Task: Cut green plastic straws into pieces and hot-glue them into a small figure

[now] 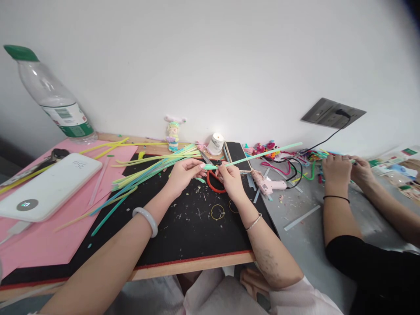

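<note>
A mint-green pipe cleaner runs between my hands, its long free end slanting up to the right. My left hand pinches one end of it between thumb and fingertips. Close beside, my right hand grips it too, fingers closed. Under my hands, scissors with orange handles lie on the black mat, partly hidden. A loose bundle of yellow, green and blue pipe cleaners spreads to the left of my left hand.
A white power bank and a plastic bottle stand left. Behind are a small doll, a paper cup and a phone. Right lies a pink glue gun; beyond it, a co-worker's hands handle something small.
</note>
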